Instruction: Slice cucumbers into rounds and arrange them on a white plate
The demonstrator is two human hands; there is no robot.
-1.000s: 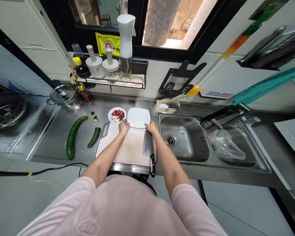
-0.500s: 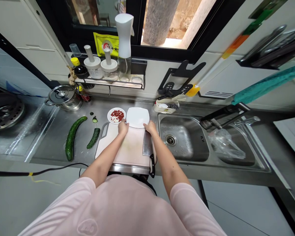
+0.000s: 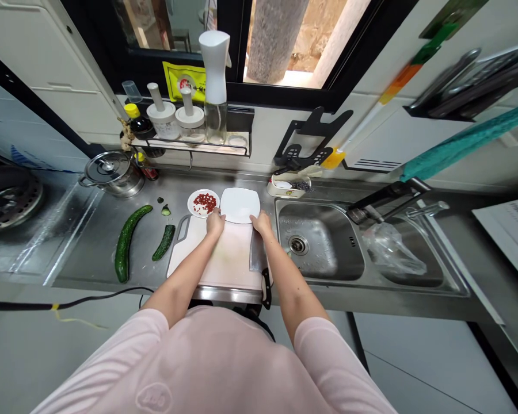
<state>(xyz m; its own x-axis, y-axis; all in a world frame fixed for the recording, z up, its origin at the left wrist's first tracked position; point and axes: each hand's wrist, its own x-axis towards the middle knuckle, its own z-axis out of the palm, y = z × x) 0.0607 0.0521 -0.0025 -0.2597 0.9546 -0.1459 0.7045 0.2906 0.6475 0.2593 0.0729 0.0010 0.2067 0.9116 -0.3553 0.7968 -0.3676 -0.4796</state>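
Both my hands hold a white square plate (image 3: 240,205) by its near corners, at the far edge of the white cutting board (image 3: 228,259). My left hand (image 3: 216,222) is closed on the left corner, close beside a round white plate (image 3: 194,208) of chopped red pieces. On the right corner my right hand (image 3: 262,222) is closed. Below that hand lies a cleaver (image 3: 258,253) on the board's right side, its black handle past the front edge. A long cucumber (image 3: 127,244) and a shorter cucumber piece (image 3: 163,242) lie left of the board.
Right of the board is a sink (image 3: 323,247) with a black faucet (image 3: 384,201) and a plastic bag (image 3: 392,250). A lidded steel pot (image 3: 112,175) stands at the back left. Above, a rack (image 3: 194,144) holds jars and a spray bottle (image 3: 216,86). Cucumber ends (image 3: 166,210) lie nearby.
My hands and the square plate stay in nearly the same place. The view has shifted slightly, so things at the right appear a little further left.
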